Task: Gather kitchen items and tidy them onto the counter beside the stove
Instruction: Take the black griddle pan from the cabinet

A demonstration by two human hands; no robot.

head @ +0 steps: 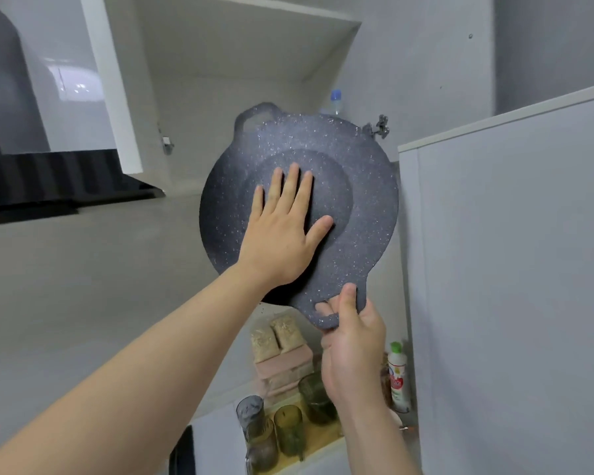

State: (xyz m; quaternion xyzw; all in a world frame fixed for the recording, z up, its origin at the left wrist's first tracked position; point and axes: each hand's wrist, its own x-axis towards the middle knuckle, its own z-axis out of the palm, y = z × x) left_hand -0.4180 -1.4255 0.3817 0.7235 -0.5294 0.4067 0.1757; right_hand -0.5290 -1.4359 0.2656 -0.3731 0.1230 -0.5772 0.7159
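A round dark speckled griddle pan (357, 186) with two loop handles is held up in front of an open upper cabinet. My left hand (285, 231) presses flat against its underside, fingers straight and spread. My right hand (352, 341) grips the pan's lower loop handle, thumb over the front and fingers through the loop. The upper handle points toward the cabinet's top shelf.
The open cabinet door (511, 269) stands close on the right. On the lower shelf are green glass cups (288, 430), a dark cup (251, 413), stacked packets (282, 351) and a white bottle with a green cap (398, 375). A clear bottle (335, 101) stands on the upper shelf. A black range hood (48, 186) juts out at left.
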